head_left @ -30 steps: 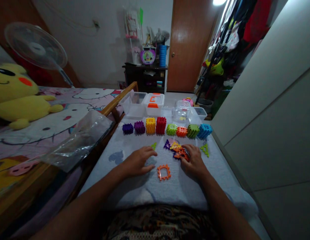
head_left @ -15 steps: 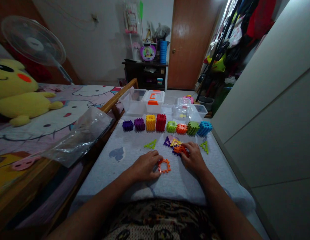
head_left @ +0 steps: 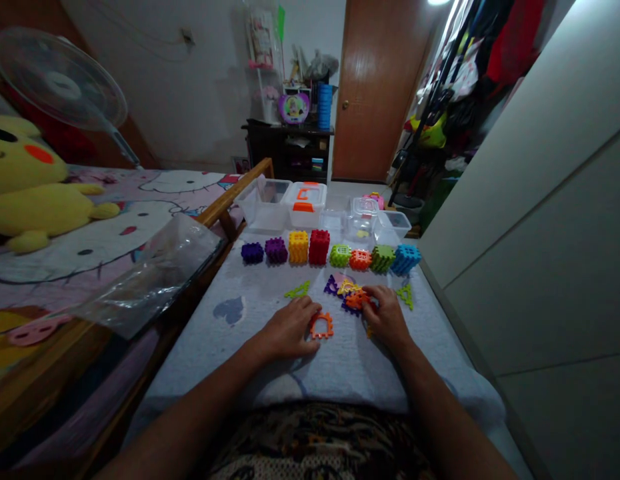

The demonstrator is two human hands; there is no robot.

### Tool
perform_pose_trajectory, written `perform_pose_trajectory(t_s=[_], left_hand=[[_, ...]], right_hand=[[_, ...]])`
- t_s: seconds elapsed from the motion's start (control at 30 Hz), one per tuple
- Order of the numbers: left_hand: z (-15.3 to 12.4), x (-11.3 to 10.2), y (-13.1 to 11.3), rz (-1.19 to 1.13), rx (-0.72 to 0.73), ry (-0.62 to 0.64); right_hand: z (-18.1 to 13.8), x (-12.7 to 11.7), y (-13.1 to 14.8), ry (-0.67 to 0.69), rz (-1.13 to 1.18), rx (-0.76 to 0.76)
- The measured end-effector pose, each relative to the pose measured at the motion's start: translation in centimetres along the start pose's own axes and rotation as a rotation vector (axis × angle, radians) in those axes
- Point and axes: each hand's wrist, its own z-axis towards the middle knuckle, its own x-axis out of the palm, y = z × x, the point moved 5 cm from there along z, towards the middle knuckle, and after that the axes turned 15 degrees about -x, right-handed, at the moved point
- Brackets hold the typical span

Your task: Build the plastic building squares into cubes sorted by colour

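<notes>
My left hand (head_left: 289,328) rests on the pale cloth with its fingertips on the left edge of an orange square puzzle tile (head_left: 323,325). My right hand (head_left: 387,313) lies with curled fingers on a small heap of loose tiles (head_left: 349,291), its fingertips pinching an orange piece (head_left: 358,300). Flat green triangle tiles lie to the left (head_left: 299,291) and right (head_left: 406,295) of the heap. Behind them stands a row of built cubes: purple (head_left: 252,252), yellow (head_left: 299,246), red (head_left: 319,246), green (head_left: 340,255), blue (head_left: 405,259).
Clear plastic boxes (head_left: 263,203), one with an orange handle (head_left: 305,200), stand behind the cubes. A crumpled plastic bag (head_left: 155,273) lies on the bed rail at left, near a yellow plush (head_left: 33,193) and a fan (head_left: 60,83). A white cupboard (head_left: 535,200) runs along the right.
My left hand has slid right from beside the green triangle to the orange square tile. The right hand stays on the heap; the view has shifted a little.
</notes>
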Motion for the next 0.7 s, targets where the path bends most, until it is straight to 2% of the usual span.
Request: perform_pose_trajectory(t_s=[0.17, 0.23, 0.4, 0.5, 0.7], left_hand=[[0.3, 0.1, -0.3, 0.020, 0.005, -0.008], [0.5, -0.2, -0.5, -0.022, 0.028, -0.033], [1.0, -1.4, -1.1, -0.198, 0.071, -0.102], [1.3, -1.6, -1.3, -0.258, 0.090, -0.136], [1.9, -1.1, -0.6, -0.337, 0.079, -0.160]], right_hand=[[0.3, -1.1, 0.8, -0.059, -0.010, -0.027], [0.8, -1.2, 2.0, 0.013, 0.043, -0.090], [2.2, -0.5, 6.2, 0.316, 0.172, -0.282], [3.1, -0.4, 7.5, 0.390, 0.134, -0.327], [3.9, 0.4, 8.0, 0.494, 0.012, -0.367]])
